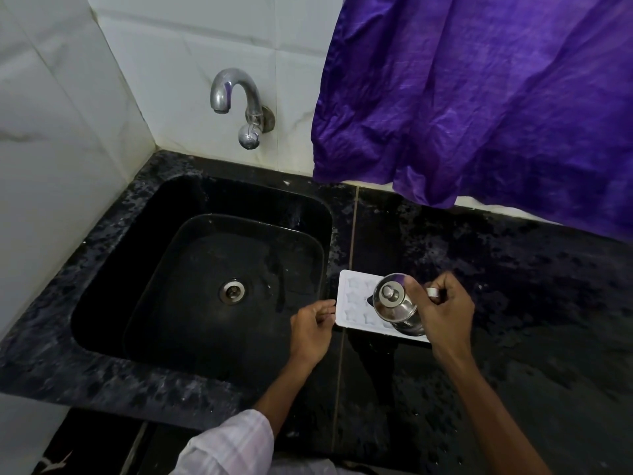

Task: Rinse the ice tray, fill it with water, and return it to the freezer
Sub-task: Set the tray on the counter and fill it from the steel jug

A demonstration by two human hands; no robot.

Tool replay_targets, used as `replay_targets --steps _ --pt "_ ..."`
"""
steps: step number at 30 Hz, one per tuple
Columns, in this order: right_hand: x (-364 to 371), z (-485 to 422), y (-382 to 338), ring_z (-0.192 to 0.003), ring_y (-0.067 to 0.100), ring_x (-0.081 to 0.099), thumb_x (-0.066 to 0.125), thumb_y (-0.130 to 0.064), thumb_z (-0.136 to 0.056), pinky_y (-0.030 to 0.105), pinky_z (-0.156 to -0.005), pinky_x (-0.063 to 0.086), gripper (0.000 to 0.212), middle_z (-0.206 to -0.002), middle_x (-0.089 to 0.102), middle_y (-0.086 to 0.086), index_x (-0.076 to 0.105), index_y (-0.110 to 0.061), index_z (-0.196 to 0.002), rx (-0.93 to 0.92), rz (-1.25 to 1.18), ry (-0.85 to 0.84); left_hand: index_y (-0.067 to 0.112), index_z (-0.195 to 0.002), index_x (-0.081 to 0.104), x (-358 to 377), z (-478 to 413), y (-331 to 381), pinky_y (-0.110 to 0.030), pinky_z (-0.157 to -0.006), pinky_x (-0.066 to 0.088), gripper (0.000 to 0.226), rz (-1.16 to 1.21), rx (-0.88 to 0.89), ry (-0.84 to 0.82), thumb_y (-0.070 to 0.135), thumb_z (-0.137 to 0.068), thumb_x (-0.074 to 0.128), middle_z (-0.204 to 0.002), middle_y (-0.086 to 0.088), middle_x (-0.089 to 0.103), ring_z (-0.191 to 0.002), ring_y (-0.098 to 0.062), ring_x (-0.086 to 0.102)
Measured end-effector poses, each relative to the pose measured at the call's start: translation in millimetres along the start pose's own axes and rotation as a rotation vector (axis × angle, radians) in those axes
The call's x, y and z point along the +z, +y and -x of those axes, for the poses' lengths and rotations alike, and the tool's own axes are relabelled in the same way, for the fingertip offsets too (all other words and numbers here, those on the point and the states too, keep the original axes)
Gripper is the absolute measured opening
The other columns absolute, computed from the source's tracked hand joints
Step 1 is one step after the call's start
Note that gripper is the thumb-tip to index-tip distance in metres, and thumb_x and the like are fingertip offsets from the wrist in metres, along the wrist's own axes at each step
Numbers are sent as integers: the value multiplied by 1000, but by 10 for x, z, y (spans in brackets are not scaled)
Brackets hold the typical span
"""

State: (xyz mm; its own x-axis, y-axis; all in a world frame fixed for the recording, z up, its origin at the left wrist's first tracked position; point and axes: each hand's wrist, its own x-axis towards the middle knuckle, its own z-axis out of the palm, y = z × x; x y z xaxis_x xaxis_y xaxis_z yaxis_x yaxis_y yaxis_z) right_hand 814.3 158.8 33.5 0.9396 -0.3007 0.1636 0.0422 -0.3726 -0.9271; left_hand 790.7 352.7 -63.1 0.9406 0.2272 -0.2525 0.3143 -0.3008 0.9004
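A white ice tray (pixel 356 299) with star-shaped cells lies flat on the black counter, just right of the sink. My left hand (pixel 311 329) pinches the tray's left edge. My right hand (pixel 442 311) grips the handle of a small steel jug (pixel 397 305) with a knobbed lid. The jug hangs tilted over the tray's right half and hides those cells. I cannot tell whether water is running from the jug.
A black sink (pixel 205 200) with a steel drain (pixel 233 291) lies to the left. A chrome tap (pixel 236 101) juts from the white tiled wall, with no water running. A purple cloth (pixel 479 97) hangs over the counter's (pixel 513 320) back right.
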Motion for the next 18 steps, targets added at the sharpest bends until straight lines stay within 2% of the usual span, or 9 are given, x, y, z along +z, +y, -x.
replay_targets --steps 7,10,12,15,18 --pt "-13 26 -21 -59 18 41 78 -23 -81 35 -61 41 45 -66 47 23 38 -9 -64 -3 17 -4 7 -119 71 -5 13 6 -1 -79 48 30 -3 -7 -4 -1 -90 66 -107 -2 76 -83 9 65" --pt "-7 27 -9 -59 19 42 78 -23 -81 36 -61 42 46 -66 48 24 38 -12 -63 9 5 2 7 -119 71 -9 17 5 -1 -78 48 30 3 -14 -7 -1 -91 65 -105 -1 77 -79 15 64" --pt "-5 25 0 -60 20 43 79 -24 -81 36 -61 43 46 -66 49 25 38 -14 -63 16 3 5 8 -119 71 -11 19 7 -1 -77 48 30 4 -17 -5 -1 -91 65 -105 -1 77 -77 17 63" --pt "-21 28 12 -61 20 44 79 -25 -81 37 -62 43 46 -67 49 25 38 -14 -63 25 5 6 7 -119 71 -16 24 6 0 -76 47 30 -1 -15 -4 0 -91 66 -105 -2 76 -81 12 64" --pt "-58 36 14 -61 20 43 79 -24 -81 36 -63 43 46 -65 48 19 38 -15 -62 42 -18 9 6 -120 71 -20 34 8 1 -76 46 30 -5 -16 -1 0 -91 66 -106 -3 76 -82 11 64"
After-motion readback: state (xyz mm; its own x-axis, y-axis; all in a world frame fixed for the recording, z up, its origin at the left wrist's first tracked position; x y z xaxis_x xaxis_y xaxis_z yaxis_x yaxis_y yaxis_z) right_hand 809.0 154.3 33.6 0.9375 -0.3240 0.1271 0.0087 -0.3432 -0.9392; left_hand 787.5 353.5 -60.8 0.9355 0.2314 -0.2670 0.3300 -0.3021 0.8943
